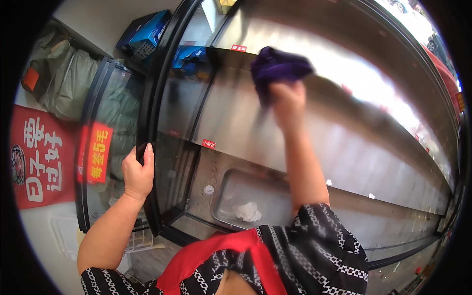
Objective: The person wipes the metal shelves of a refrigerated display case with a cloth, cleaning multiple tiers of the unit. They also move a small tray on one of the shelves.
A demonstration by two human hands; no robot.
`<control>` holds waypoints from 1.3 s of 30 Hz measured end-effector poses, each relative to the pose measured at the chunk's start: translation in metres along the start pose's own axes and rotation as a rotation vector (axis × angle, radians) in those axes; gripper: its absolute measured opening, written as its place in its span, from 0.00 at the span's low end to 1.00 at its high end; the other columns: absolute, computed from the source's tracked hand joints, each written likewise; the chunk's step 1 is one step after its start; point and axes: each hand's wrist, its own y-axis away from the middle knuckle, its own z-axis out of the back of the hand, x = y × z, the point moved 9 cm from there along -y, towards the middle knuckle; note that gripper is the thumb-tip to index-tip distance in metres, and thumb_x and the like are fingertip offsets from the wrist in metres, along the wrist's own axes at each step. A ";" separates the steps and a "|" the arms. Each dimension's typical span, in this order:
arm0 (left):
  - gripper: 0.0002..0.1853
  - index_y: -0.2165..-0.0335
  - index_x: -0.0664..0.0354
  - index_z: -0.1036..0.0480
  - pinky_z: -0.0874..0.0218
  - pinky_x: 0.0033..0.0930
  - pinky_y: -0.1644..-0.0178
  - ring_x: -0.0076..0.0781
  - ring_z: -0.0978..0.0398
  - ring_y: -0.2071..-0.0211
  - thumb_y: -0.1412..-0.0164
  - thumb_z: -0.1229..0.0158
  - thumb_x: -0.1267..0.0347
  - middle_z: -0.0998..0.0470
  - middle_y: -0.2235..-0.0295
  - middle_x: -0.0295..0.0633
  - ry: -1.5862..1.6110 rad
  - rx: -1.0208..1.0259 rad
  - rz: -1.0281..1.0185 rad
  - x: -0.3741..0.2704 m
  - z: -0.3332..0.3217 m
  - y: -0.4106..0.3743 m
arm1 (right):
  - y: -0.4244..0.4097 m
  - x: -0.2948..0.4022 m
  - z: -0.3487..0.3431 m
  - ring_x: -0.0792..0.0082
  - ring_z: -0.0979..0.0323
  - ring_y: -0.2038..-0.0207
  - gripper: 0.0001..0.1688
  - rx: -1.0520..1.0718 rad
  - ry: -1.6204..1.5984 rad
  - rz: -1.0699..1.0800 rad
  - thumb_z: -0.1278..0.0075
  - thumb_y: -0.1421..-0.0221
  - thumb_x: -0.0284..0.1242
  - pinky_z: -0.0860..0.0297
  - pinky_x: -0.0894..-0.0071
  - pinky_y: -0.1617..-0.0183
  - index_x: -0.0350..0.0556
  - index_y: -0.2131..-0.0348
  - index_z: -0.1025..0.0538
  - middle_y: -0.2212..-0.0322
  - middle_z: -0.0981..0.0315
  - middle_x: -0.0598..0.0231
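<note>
My right hand (pixel 289 97) grips a bunched purple cloth (pixel 278 66) and reaches into a glass-sided display cabinet. The cloth is blurred and lies over the front edge of the upper metal shelf (pixel 354 59); whether it presses on the surface I cannot tell. My left hand (pixel 138 169) holds the black frame (pixel 150 121) at the cabinet's left side, thumb on its near face. Below the middle metal shelf (pixel 243 110), a steel tray (pixel 228 184) stands on the cabinet floor with a crumpled white wad (pixel 248 212) in it.
Small red labels (pixel 209 143) mark the shelf edges. A round white cap-like piece (pixel 209 190) lies beside the tray. To the left are a second glass panel (pixel 118 92), a blue box (pixel 145 38), greenish bags (pixel 73 81) and a red printed banner (pixel 44 158). A white wire rack (pixel 142 241) stands low at left.
</note>
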 end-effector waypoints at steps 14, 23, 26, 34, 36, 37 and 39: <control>0.17 0.72 0.69 0.28 0.38 0.37 0.69 0.49 0.27 0.75 0.42 0.51 0.62 0.26 0.78 0.55 -0.113 0.001 -0.015 -0.009 -0.008 -0.005 | 0.050 -0.167 -0.051 0.48 0.44 0.48 0.32 0.330 1.708 0.239 0.55 0.56 0.39 0.56 0.52 0.40 0.30 0.57 0.34 0.56 0.37 0.44; 0.27 0.75 0.75 0.30 0.46 0.41 0.76 0.39 0.37 0.84 0.38 0.56 0.56 0.31 0.85 0.53 -0.241 -0.114 -0.173 0.012 0.006 -0.001 | 0.115 0.047 0.166 0.47 0.35 0.59 0.17 -0.203 1.927 0.195 0.58 0.58 0.31 0.45 0.49 0.48 0.38 0.67 0.29 0.65 0.31 0.45; 0.27 0.73 0.74 0.29 0.44 0.40 0.74 0.42 0.34 0.82 0.39 0.56 0.55 0.30 0.83 0.55 -0.235 -0.160 -0.232 0.006 0.006 -0.003 | 0.190 0.183 0.279 0.51 0.32 0.75 0.11 -0.510 2.296 0.399 0.54 0.62 0.32 0.36 0.53 0.72 0.46 0.88 0.31 0.79 0.30 0.53; 0.29 0.71 0.72 0.27 0.40 0.43 0.68 0.56 0.28 0.72 0.40 0.56 0.52 0.26 0.76 0.59 -0.327 -0.147 -0.194 0.009 0.003 -0.011 | 0.271 0.295 0.402 0.52 0.34 0.60 0.33 -1.396 2.198 -0.496 0.60 0.53 0.49 0.39 0.54 0.58 0.34 0.66 0.30 0.63 0.32 0.43; 0.31 0.72 0.74 0.28 0.40 0.43 0.68 0.57 0.28 0.71 0.41 0.56 0.50 0.26 0.75 0.60 -0.317 -0.058 -0.130 0.010 -0.002 -0.013 | 0.212 0.226 0.344 0.43 0.39 0.54 0.37 -1.025 2.281 -0.166 0.63 0.52 0.50 0.45 0.47 0.50 0.29 0.60 0.30 0.60 0.34 0.39; 0.32 0.72 0.74 0.28 0.40 0.44 0.68 0.57 0.28 0.70 0.41 0.57 0.49 0.26 0.75 0.61 -0.300 -0.021 -0.106 0.010 -0.001 -0.011 | 0.185 0.180 0.309 0.39 0.45 0.49 0.41 -0.777 2.319 -0.092 0.63 0.53 0.51 0.54 0.44 0.43 0.27 0.56 0.33 0.56 0.37 0.37; 0.34 0.73 0.74 0.28 0.40 0.46 0.67 0.59 0.29 0.70 0.42 0.59 0.46 0.27 0.77 0.61 -0.349 -0.058 -0.072 0.018 -0.001 -0.014 | 0.168 0.116 0.243 0.42 0.52 0.43 0.45 -0.493 2.107 0.032 0.56 0.56 0.51 0.60 0.46 0.39 0.28 0.52 0.38 0.50 0.43 0.39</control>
